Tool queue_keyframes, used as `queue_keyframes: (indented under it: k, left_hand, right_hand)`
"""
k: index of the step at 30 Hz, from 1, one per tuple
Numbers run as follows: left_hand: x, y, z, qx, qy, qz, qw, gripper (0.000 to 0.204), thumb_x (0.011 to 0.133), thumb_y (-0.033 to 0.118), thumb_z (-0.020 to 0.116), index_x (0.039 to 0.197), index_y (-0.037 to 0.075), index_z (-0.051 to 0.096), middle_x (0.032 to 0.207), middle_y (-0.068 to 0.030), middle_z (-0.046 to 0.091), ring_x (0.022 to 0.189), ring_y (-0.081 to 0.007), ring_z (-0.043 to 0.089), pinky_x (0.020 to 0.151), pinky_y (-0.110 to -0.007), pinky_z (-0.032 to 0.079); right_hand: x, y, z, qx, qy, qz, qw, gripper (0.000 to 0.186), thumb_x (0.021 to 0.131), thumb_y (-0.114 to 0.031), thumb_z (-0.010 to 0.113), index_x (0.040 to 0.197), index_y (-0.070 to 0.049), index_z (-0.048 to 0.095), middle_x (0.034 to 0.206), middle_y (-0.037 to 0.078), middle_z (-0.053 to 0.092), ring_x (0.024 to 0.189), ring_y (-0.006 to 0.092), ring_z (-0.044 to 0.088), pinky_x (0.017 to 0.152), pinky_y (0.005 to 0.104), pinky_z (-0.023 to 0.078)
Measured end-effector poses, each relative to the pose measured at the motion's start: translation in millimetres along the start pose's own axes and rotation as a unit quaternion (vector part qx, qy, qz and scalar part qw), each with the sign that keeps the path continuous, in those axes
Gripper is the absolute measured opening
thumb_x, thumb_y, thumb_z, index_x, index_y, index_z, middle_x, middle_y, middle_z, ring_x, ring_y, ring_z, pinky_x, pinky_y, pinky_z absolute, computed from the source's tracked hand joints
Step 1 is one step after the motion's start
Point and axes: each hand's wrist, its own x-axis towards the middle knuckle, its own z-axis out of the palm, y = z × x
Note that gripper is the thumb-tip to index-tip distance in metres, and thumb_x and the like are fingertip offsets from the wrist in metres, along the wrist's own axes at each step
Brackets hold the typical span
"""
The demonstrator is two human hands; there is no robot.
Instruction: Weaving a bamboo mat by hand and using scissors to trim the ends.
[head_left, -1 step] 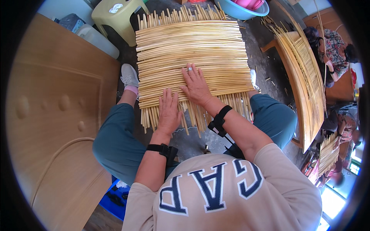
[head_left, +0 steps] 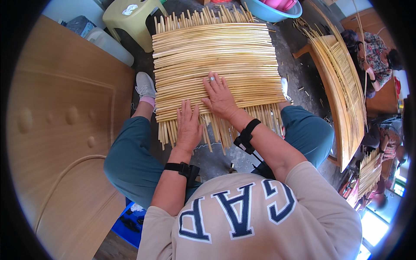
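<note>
A layer of pale yellow sticks (head_left: 212, 47) lies crosswise over lengthwise sticks (head_left: 171, 132) whose ends poke out at the far and near edges, between my legs. My left hand (head_left: 188, 125) rests open, fingers stretched forward on the near edge of the crosswise sticks. Higher and to the right, my right hand (head_left: 219, 97), with a ring on one finger, lies open and flat on those sticks, fingers apart. Both wrists wear black straps with small devices.
A wooden panel (head_left: 65, 130) fills the left side. Behind stand a cream stool (head_left: 134, 26) and a blue basin (head_left: 271, 13). At right, a long wooden bench (head_left: 338, 108) holds more sticks, with other people (head_left: 377, 56) beside it. Small stick offcuts (head_left: 305, 91) lie on the floor.
Both my hands have shifted very slightly to the left over the sticks. Their fingers remain open, and the sticks show no clear movement.
</note>
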Motion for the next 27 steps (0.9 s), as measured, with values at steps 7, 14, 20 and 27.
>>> queue_keyframes:
  k: [7, 14, 20, 27]
  left_hand:
    - [-5.9, 0.8, 1.0, 0.052, -0.039, 0.013, 0.998, 0.061, 0.070, 0.013, 0.067, 0.125, 0.002, 0.043, 0.133, -0.0224, 0.033, 0.129, -0.0371, 0.025, 0.106, -0.049, 0.021]
    - [-6.3, -1.3, 2.6, 0.059, -0.030, 0.000, 0.998, 0.061, 0.070, 0.014, 0.068, 0.125, 0.003, 0.045, 0.134, -0.0229, 0.033, 0.129, -0.0376, 0.026, 0.105, -0.049, 0.022]
    - [0.1, 4.1, -4.8, 0.054, -0.036, -0.009, 0.998, 0.057, 0.070, 0.012, 0.067, 0.122, 0.002, 0.048, 0.134, -0.0229, 0.033, 0.129, -0.0385, 0.024, 0.105, -0.047, 0.021]
    - [-7.2, 1.1, 1.8, -0.231, 0.103, -0.305, 0.918, 0.027, 0.073, 0.012, 0.068, 0.095, -0.002, 0.060, 0.066, -0.0110, 0.058, 0.056, -0.0183, 0.055, 0.052, -0.031, 0.044]
  right_hand:
    - [-6.6, -3.9, -1.4, -0.049, -0.023, -0.055, 0.997, 0.063, 0.086, -0.042, 0.045, 0.135, -0.004, 0.032, 0.141, 0.020, 0.026, 0.133, 0.0332, 0.019, 0.108, 0.0473, 0.012]
    - [-4.0, -5.3, 3.1, -0.066, -0.051, -0.024, 0.996, 0.060, 0.086, -0.042, 0.044, 0.134, -0.007, 0.034, 0.141, 0.018, 0.027, 0.134, 0.0301, 0.020, 0.107, 0.0471, 0.012]
    - [-2.4, -6.0, -2.4, -0.070, -0.051, -0.024, 0.996, 0.061, 0.087, -0.043, 0.043, 0.134, -0.007, 0.034, 0.141, 0.018, 0.027, 0.133, 0.0297, 0.020, 0.107, 0.0470, 0.012]
    - [-6.3, -4.2, -0.1, -0.059, -0.024, -0.048, 0.997, 0.062, 0.087, -0.044, 0.041, 0.134, -0.005, 0.033, 0.142, 0.018, 0.025, 0.134, 0.0313, 0.018, 0.108, 0.0471, 0.011]
